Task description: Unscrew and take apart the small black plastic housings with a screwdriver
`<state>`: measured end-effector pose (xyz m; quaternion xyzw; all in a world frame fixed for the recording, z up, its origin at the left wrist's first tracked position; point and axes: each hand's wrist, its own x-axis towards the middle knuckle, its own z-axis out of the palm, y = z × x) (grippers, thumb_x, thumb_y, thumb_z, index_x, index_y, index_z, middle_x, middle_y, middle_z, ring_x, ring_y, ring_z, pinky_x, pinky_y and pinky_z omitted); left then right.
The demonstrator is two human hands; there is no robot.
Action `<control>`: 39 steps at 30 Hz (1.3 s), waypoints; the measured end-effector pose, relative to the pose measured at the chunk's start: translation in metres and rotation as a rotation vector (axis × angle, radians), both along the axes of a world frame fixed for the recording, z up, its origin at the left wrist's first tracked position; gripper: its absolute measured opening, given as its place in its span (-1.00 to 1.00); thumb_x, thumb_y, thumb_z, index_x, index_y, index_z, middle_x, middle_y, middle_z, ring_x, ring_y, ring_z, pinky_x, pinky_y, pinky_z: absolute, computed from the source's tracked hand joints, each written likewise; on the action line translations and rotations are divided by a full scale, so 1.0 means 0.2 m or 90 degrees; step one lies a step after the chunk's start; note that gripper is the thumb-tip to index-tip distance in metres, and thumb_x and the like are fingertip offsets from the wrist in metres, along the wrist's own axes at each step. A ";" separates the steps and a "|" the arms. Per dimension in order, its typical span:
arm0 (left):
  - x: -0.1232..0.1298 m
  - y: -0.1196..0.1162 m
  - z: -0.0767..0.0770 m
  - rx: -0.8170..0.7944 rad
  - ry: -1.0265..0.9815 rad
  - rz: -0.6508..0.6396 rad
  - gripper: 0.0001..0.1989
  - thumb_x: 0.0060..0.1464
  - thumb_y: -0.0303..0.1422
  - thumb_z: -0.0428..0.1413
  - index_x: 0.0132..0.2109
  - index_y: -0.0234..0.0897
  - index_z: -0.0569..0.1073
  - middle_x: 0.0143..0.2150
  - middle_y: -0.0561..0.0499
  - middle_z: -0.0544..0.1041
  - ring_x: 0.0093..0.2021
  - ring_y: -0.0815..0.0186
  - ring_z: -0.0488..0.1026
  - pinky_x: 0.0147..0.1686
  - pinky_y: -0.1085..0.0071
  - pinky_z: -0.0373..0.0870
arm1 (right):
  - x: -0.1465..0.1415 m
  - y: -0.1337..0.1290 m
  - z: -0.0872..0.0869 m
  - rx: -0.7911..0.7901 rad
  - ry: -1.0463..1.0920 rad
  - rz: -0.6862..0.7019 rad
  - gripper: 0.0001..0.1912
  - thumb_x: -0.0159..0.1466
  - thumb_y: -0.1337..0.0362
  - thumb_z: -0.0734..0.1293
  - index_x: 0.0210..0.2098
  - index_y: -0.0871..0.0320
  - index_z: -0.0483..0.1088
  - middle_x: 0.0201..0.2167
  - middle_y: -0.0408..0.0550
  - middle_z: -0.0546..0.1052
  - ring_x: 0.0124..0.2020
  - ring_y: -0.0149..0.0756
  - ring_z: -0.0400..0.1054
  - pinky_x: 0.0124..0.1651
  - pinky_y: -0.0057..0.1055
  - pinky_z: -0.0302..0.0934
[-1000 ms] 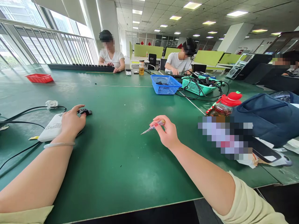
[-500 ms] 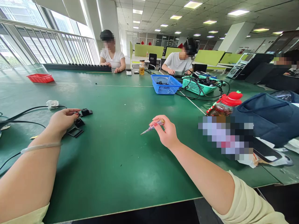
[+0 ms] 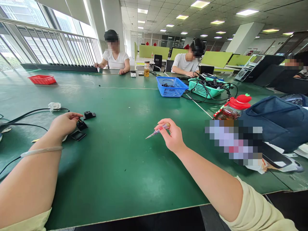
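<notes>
On the left of the green table, my left hand (image 3: 64, 125) has its fingers pinched together just beside a small black part (image 3: 81, 124); what lies between the fingertips is too small to tell. Another black part (image 3: 89, 115) sits just beyond, and a flat black frame (image 3: 78, 135) lies nearer to me. My right hand (image 3: 171, 136) is closed round the handle of a small screwdriver (image 3: 157, 131) with a clear shaft, held above the table's middle, its tip pointing left and down.
A blue basket (image 3: 172, 87) and a green basket (image 3: 204, 89) with cables stand ahead. To the right are a red-lidded bottle (image 3: 237, 107), a dark blue bag (image 3: 276, 120) and a phone (image 3: 273, 155). Black cables (image 3: 26, 124) run at the left. Two people sit across the table.
My left fingertips have shifted slightly around the black part. My right hand stays put with the screwdriver. Across the table, one person's hand has moved left with the long black strip.
</notes>
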<state>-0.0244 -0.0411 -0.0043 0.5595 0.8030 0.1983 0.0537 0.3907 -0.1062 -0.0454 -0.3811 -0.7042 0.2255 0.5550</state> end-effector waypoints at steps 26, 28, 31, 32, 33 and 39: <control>0.09 -0.05 0.08 -0.015 0.127 -0.008 -0.60 0.09 -0.40 0.04 0.10 -0.24 0.43 0.00 -0.09 0.60 -0.02 0.08 0.51 -0.08 0.23 0.41 | 0.00 0.00 0.00 -0.012 0.000 0.005 -0.80 0.36 0.06 0.26 -0.17 0.04 0.33 -0.36 -0.09 0.61 -0.28 -0.23 0.54 -0.12 -0.23 0.42; 0.08 -0.04 0.07 -0.035 0.147 -0.030 -0.58 0.07 -0.46 0.01 0.10 -0.24 0.43 0.01 -0.07 0.60 -0.04 0.11 0.52 -0.11 0.28 0.40 | 0.00 0.00 -0.01 -0.015 -0.003 0.005 -0.79 0.36 0.05 0.26 -0.17 0.04 0.34 -0.36 -0.09 0.61 -0.29 -0.23 0.54 -0.13 -0.24 0.42; 0.03 -0.02 0.03 -0.069 0.170 -0.062 -0.52 0.02 -0.53 -0.02 0.10 -0.23 0.44 0.00 -0.05 0.61 -0.08 0.16 0.53 -0.17 0.36 0.38 | 0.00 0.00 -0.01 -0.021 -0.006 0.001 -0.78 0.35 0.03 0.26 -0.18 0.04 0.34 -0.36 -0.09 0.61 -0.28 -0.23 0.54 -0.13 -0.24 0.42; 0.02 -0.01 0.01 -0.075 0.177 -0.073 -0.51 0.02 -0.54 -0.02 0.10 -0.22 0.44 -0.01 -0.04 0.61 -0.09 0.17 0.53 -0.18 0.37 0.38 | 0.00 0.00 -0.01 -0.022 -0.006 0.000 -0.78 0.35 0.03 0.27 -0.18 0.04 0.34 -0.36 -0.09 0.61 -0.28 -0.23 0.54 -0.13 -0.24 0.42; 0.00 0.00 -0.01 -0.076 0.185 -0.087 -0.52 0.03 -0.53 -0.03 0.11 -0.22 0.44 -0.02 -0.03 0.62 -0.10 0.17 0.53 -0.17 0.38 0.37 | 0.00 0.00 0.00 -0.021 -0.007 0.000 -0.78 0.35 0.04 0.27 -0.18 0.04 0.34 -0.36 -0.09 0.61 -0.28 -0.23 0.54 -0.13 -0.24 0.42; -0.03 0.03 -0.05 -0.084 0.215 -0.107 -0.55 0.12 -0.40 -0.02 0.15 -0.20 0.45 -0.02 -0.03 0.62 -0.10 0.15 0.53 -0.12 0.36 0.38 | 0.00 0.00 0.00 -0.017 -0.005 0.002 -0.82 0.35 0.09 0.27 -0.18 0.04 0.34 -0.36 -0.10 0.61 -0.29 -0.25 0.54 -0.14 -0.26 0.42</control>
